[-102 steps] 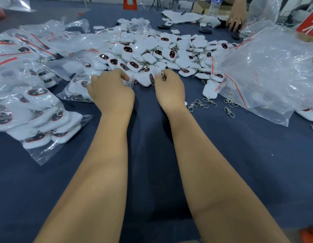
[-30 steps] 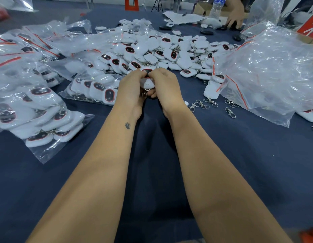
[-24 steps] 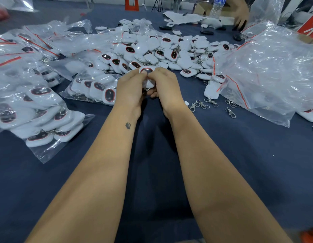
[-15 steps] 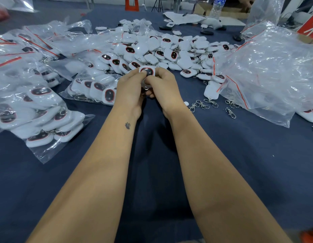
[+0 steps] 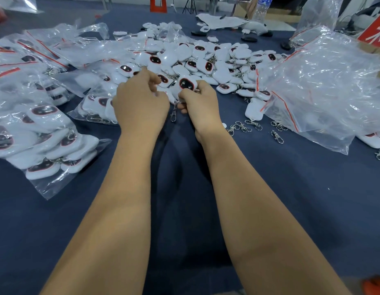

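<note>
Near edge of loose pile (image 5: 216,60), white keychain toy (image 5: 186,85) pinched by fingers of right hand (image 5: 200,105), just above surface (image 5: 291,199); metal clasp (image 5: 173,116) hung beneath. Fingers of left hand (image 5: 140,103) curled just beside; grip cannot be told.

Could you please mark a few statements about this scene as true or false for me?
1. The right hand holds a white fob. True.
2. A metal clasp hangs below that fob. True.
3. The table is covered in red. False: its cover is dark blue.
4. The loose clasps lie inside a bag. False: they lie bare on the table, right of the right hand.
5. The bag at near left holds white fobs. True.
</note>
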`<state>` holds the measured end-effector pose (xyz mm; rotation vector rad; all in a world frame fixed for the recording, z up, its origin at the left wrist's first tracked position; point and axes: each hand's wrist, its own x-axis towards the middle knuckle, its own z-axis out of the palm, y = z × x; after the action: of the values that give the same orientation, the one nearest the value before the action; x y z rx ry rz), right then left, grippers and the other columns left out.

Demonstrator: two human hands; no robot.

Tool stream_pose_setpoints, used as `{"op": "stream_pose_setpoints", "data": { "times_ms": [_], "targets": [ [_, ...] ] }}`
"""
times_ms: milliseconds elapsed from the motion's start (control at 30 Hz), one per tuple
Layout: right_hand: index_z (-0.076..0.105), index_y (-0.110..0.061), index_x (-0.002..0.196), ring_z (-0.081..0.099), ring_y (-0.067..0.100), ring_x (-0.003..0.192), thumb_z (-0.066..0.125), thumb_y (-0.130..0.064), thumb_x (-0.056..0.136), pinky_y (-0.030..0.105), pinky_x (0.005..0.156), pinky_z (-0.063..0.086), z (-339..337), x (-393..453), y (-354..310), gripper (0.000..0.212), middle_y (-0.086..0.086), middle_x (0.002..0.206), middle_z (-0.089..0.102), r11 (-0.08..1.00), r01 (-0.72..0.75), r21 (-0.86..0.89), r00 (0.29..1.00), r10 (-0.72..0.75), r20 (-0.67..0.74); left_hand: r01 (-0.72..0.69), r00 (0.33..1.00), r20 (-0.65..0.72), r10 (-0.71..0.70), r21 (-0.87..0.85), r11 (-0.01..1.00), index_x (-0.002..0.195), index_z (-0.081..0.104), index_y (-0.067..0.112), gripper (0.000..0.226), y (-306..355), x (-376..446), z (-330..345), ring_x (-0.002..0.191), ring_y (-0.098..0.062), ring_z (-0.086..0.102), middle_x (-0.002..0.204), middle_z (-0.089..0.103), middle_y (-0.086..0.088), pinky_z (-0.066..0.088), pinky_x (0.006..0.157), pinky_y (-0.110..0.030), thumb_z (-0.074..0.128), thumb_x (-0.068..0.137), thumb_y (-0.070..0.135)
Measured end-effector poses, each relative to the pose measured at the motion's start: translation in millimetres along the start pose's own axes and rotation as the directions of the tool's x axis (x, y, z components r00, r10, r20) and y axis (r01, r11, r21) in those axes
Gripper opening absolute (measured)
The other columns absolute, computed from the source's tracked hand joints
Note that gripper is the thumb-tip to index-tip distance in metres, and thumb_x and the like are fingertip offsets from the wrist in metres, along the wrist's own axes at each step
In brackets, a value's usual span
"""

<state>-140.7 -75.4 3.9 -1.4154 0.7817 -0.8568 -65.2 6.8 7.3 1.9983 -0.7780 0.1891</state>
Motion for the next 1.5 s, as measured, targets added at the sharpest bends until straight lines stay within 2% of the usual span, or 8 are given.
{"op": "stream_pose_setpoints", "data": {
  "times_ms": [133, 433, 733, 900, 1033, 1167, 1333, 1500],
  "targets": [
    [0.052, -0.015, 0.081, 0.055, 0.018, 0.073, 0.056, -0.002, 0.083, 0.032, 0.068, 0.046, -2, 6, 2, 0.013, 0.005, 0.080, 0.057, 0.997, -0.010, 0.074, 0.997, 0.015, -0.077, -0.058, 0.988, 0.152, 0.002, 0.368, 0.928, 0.116, 0.064, 0.022, 0.037, -5, -1, 4, 0.116, -0.036, 0.046, 0.118, 0.061, -0.008, 0.038, 0.093, -0.041, 0.063, 0.080, 0.025],
    [0.053, -0.010, 0.094, 0.067, 0.021, 0.072, 0.051, 0.007, 0.085, 0.028, 0.065, 0.054, -1, 3, -7, 0.020, 0.006, 0.082, 0.060, 0.915, -0.022, 0.402, 0.998, -0.002, 0.058, 0.111, 0.986, -0.119, -0.119, -0.075, 0.991, 0.096, 0.074, 0.029, 0.028, 1, -1, -3, 0.098, -0.017, 0.063, 0.086, 0.070, 0.012, 0.046, 0.084, -0.028, 0.056, 0.078, 0.019],
    [0.067, -0.016, 0.092, 0.067, 0.015, 0.080, 0.080, -0.004, 0.073, 0.033, 0.080, 0.057, 9, -6, 2, 0.026, 0.001, 0.088, 0.072, 0.979, 0.204, 0.011, 0.978, -0.204, -0.039, 0.067, 0.958, -0.216, -0.190, -0.473, 0.878, 0.083, 0.066, 0.030, 0.017, 11, -1, -1, 0.068, 0.006, 0.061, 0.077, 0.066, 0.017, 0.048, 0.069, -0.012, 0.064, 0.081, 0.013],
    [0.061, -0.021, 0.104, 0.063, 0.003, 0.070, 0.072, -0.023, 0.087, 0.018, 0.071, 0.050, 6, -3, 2, 0.020, -0.004, 0.081, 0.072, 0.976, 0.211, -0.063, 0.972, -0.216, -0.089, 0.019, 0.986, -0.126, -0.109, -0.562, 0.827, 0.090, 0.070, 0.024, 0.016, 17, -7, 5, 0.075, 0.003, 0.063, 0.084, 0.069, 0.013, 0.049, 0.074, -0.013, 0.063, 0.085, 0.010],
    [0.066, -0.010, 0.102, 0.064, 0.011, 0.086, 0.057, -0.018, 0.089, 0.028, 0.080, 0.051, 4, -4, 1, 0.018, 0.001, 0.094, 0.070, 0.995, 0.103, 0.000, 0.983, -0.102, 0.153, 0.152, 0.988, 0.120, -0.095, -0.683, 0.714, 0.109, 0.070, 0.016, 0.025, 17, -10, 7, 0.094, 0.000, 0.065, 0.105, 0.070, 0.009, 0.050, 0.083, -0.016, 0.052, 0.094, 0.008],
    [0.069, -0.009, 0.103, 0.064, 0.013, 0.085, 0.054, -0.007, 0.093, 0.029, 0.081, 0.054, 6, -4, 5, 0.018, -0.002, 0.090, 0.069, 0.979, 0.164, -0.124, 0.980, -0.147, 0.134, 0.080, 0.995, 0.014, -0.103, -0.730, 0.679, 0.100, 0.072, 0.014, 0.027, 20, -12, 3, 0.088, 0.004, 0.063, 0.104, 0.071, 0.004, 0.046, 0.077, -0.011, 0.048, 0.089, 0.009],
    [0.068, -0.019, 0.078, 0.058, 0.014, 0.085, 0.054, -0.005, 0.097, 0.039, 0.089, 0.049, 2, -2, -2, 0.028, -0.002, 0.083, 0.066, 0.980, 0.154, 0.125, 0.988, -0.155, 0.002, 0.231, 0.952, -0.097, -0.289, -0.389, 0.892, 0.107, 0.068, 0.030, 0.035, 0, 0, -2, 0.100, -0.011, 0.058, 0.116, 0.064, 0.003, 0.045, 0.096, -0.028, 0.042, 0.086, 0.021],
    [0.068, -0.008, 0.069, 0.058, 0.010, 0.060, 0.059, 0.006, 0.086, 0.021, 0.059, 0.049, -23, 8, -17, 0.023, 0.004, 0.075, 0.070, 0.864, 0.098, 0.493, 0.989, -0.029, -0.145, 0.266, 0.954, 0.015, -0.298, -0.492, 0.829, 0.105, 0.066, 0.025, 0.024, -3, 0, 0, 0.067, 0.012, 0.056, 0.088, 0.062, 0.018, 0.040, 0.062, -0.006, 0.047, 0.092, 0.020]
  ]
}}
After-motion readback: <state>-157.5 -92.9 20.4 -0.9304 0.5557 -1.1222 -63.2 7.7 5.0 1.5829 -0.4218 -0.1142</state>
